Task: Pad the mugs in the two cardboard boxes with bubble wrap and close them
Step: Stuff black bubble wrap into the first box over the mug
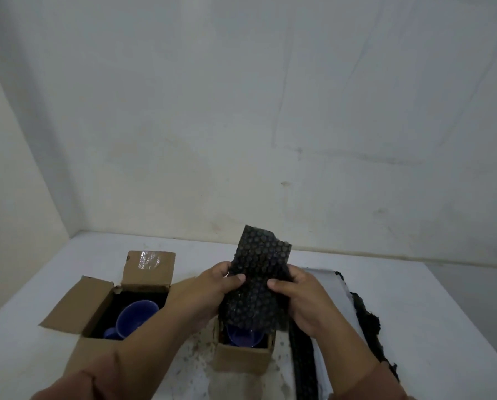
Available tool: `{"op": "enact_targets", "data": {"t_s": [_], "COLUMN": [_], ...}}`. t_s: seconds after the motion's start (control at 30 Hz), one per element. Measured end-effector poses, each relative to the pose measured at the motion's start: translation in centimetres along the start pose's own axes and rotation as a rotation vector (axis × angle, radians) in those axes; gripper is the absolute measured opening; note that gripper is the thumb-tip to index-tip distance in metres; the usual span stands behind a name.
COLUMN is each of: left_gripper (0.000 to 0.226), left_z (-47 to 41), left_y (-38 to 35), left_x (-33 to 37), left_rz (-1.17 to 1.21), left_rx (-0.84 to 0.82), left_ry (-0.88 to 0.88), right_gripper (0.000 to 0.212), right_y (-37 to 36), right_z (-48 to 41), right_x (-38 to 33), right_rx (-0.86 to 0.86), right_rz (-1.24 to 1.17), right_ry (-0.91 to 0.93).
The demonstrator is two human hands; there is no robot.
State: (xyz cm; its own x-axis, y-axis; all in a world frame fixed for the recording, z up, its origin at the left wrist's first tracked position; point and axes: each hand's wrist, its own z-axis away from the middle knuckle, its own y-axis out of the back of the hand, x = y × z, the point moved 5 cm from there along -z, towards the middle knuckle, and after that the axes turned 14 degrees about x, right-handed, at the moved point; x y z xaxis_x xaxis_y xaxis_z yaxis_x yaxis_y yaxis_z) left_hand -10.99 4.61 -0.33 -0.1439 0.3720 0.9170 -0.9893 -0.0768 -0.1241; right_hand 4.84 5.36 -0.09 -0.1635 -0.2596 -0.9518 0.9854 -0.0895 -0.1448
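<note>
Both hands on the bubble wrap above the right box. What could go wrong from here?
1. The wrap, pinched by the left hand and right hand, looks wider than the right box mouth; it may bunch on top of the mug instead of padding its sides.
2. Neither hand steadies that box; pushing the wrap in could slide or tip it.
3. The left box stands open, the left mug bare on top; it could get skipped.

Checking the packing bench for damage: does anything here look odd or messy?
Dark speckled stains mark the table between the left cardboard box and the right cardboard box. The loose black bubble wrap lying at the right has ragged, torn edges.
</note>
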Motion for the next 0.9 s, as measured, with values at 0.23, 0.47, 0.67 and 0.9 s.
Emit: {"op": "enact_targets", "data": {"t_s": [0.23, 0.47, 0.67, 0.9], "left_gripper": [0.035, 0.032, 0.031, 0.032], "left_z": [-0.1, -0.9, -1.3, -1.7], "left_y": [1.3, 1.2, 1.6, 2.1], "left_x": [-0.2, -1.1, -1.9, -3.1], "left_rz": [0.046, -0.063, 0.017, -0.237], "left_rx": [-0.033, -0.125, -0.029, -0.057], "left_ry": [0.052, 0.008, -0.026, -0.076], "right_gripper": [0.047, 0.036, 0.032, 0.023], "right_y": [0.2, 0.4, 0.6, 1.5], "right_z": [0.5, 0.1, -0.6, -1.5], "right_x": [-1.9, -0.9, 0.9, 1.9], "right_rx": [-0.064, -0.182, -0.097, -0.129], "right_rz": [0.266, 0.214, 0.279, 0.391], "right_ry": [0.094, -0.033, -0.027, -0.097]}}
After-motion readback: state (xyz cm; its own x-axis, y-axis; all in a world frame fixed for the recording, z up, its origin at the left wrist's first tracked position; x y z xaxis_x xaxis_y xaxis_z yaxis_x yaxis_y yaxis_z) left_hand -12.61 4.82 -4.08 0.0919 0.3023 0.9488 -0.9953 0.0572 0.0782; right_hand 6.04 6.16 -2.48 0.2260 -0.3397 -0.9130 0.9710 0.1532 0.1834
